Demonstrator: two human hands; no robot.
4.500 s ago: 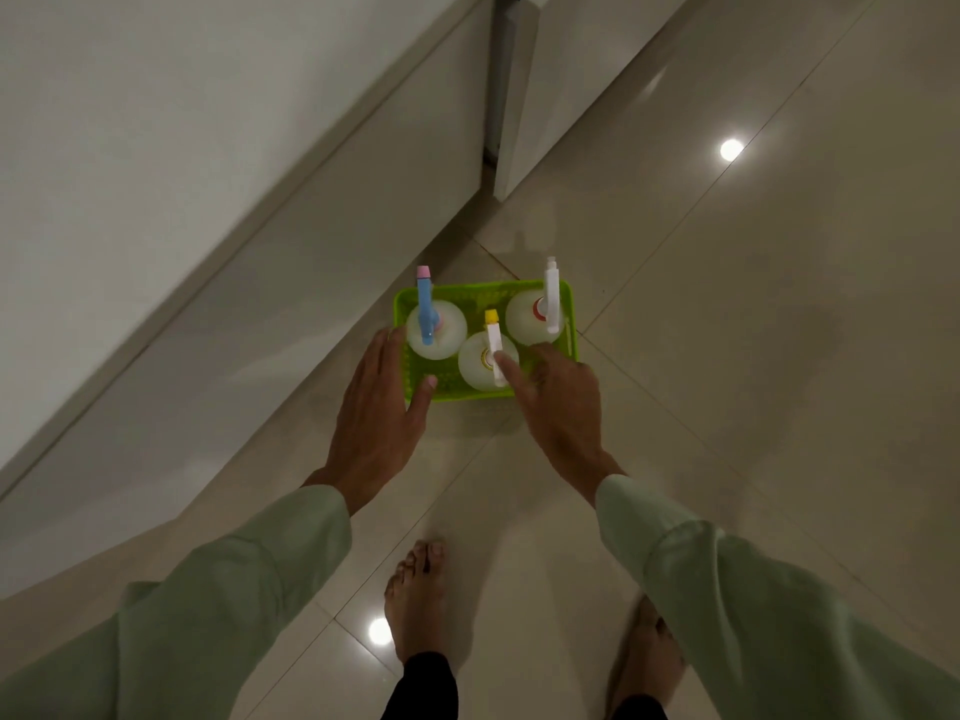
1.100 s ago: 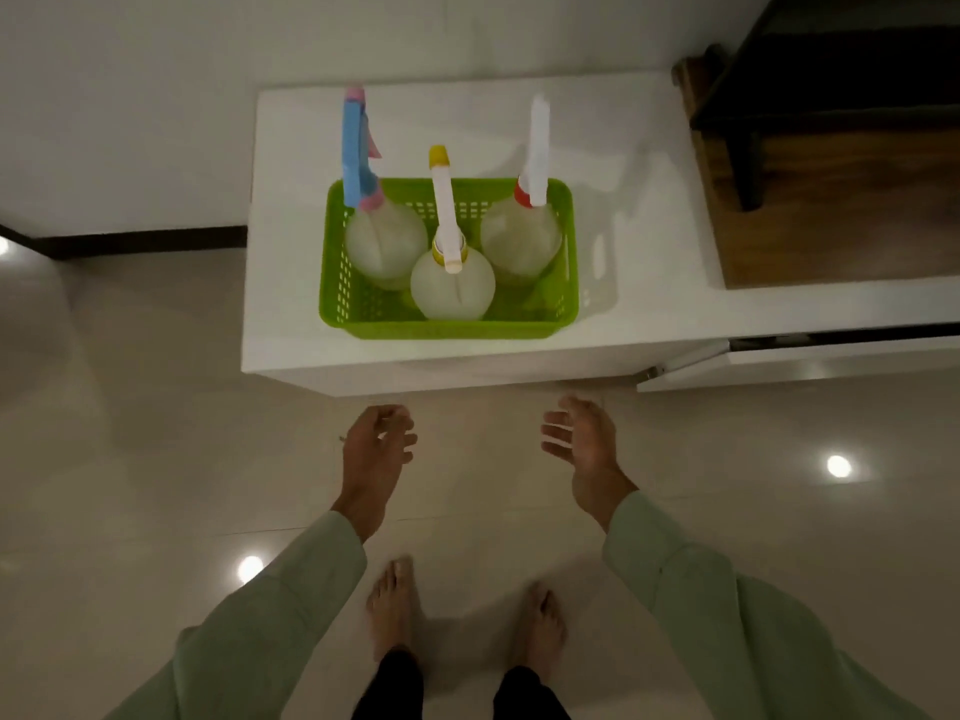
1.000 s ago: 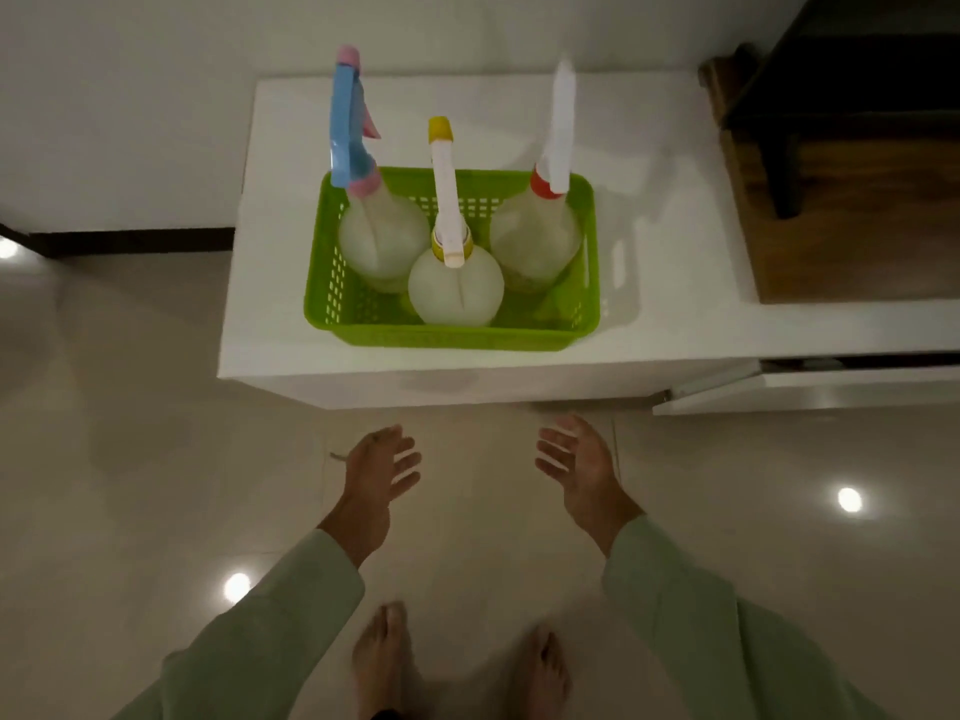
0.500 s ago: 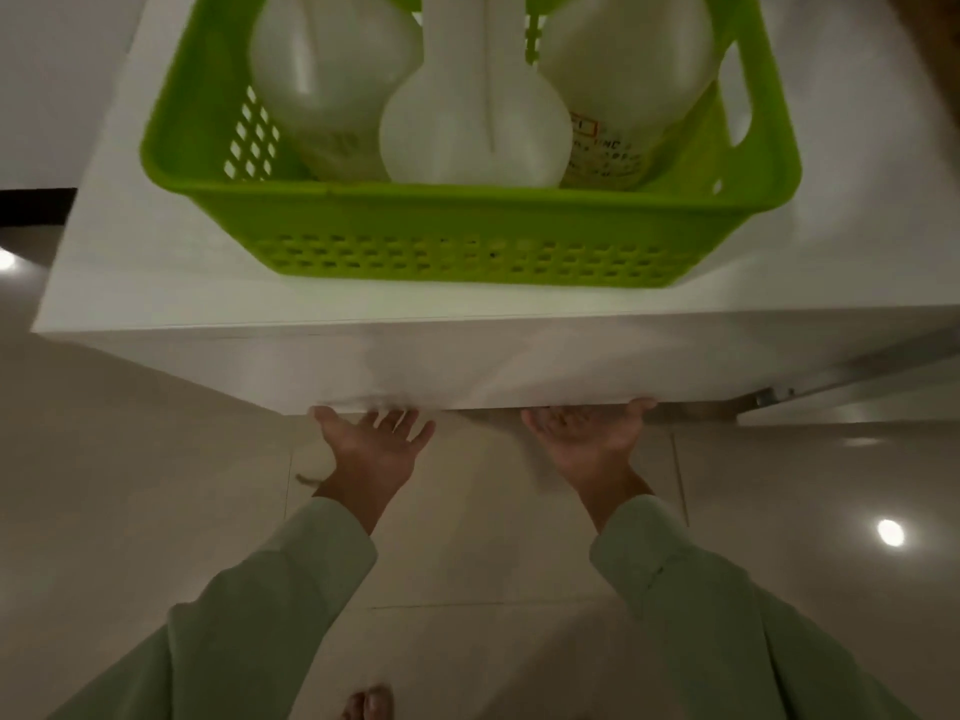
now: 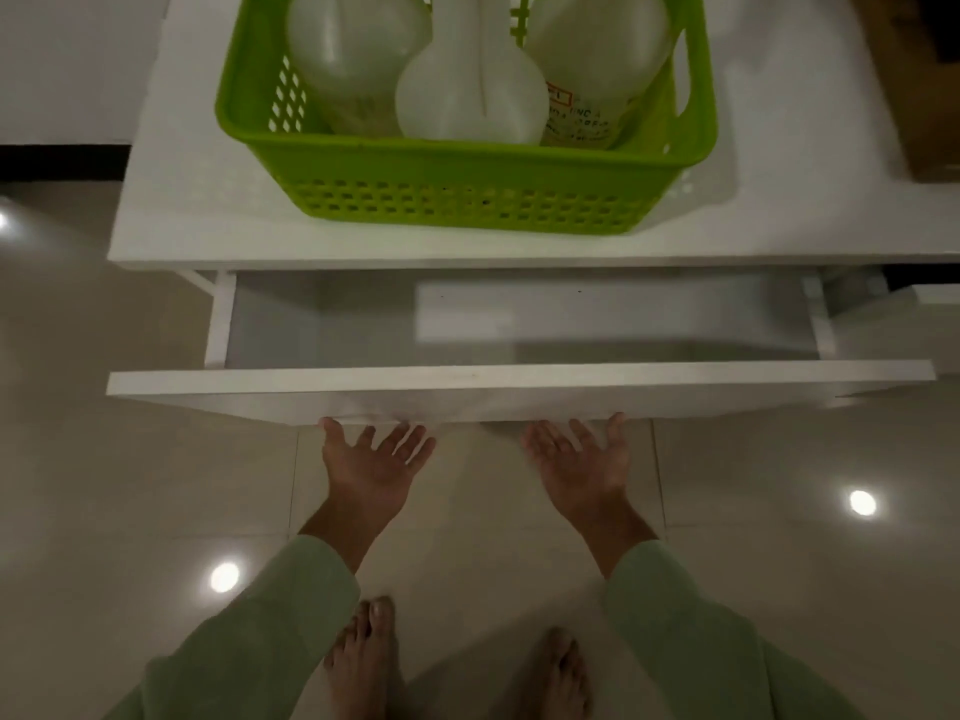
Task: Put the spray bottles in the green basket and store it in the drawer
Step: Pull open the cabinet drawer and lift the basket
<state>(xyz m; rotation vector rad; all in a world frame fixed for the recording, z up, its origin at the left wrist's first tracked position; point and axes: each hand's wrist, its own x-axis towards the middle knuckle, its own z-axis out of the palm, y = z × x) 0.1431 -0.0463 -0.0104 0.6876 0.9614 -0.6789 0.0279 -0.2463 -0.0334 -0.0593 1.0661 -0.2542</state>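
Note:
The green basket [image 5: 467, 200] stands on the white cabinet top [image 5: 182, 210]. It holds three pale spray bottles: left [image 5: 353, 54], middle [image 5: 467, 96] and right [image 5: 597, 59], their heads cut off by the frame's top edge. Below it the white drawer [image 5: 519, 387] is pulled partly out, and the part of its inside [image 5: 363, 330] that shows is bare. My left hand [image 5: 371, 470] and my right hand [image 5: 584, 470] are palm-up with fingers spread. Their fingertips touch the lower edge of the drawer front. Neither hand holds an object.
A glossy tiled floor [image 5: 156, 485] with light reflections lies below, with my bare feet [image 5: 363, 662] on it. A dark wooden piece [image 5: 924, 70] sits at the top right. Another white cabinet front [image 5: 893, 330] adjoins on the right.
The drawer has slid out toward me, showing its inside. Both hands stayed at its lower edge and moved back with it. Earlier, the basket went from the floor to the cabinet top.

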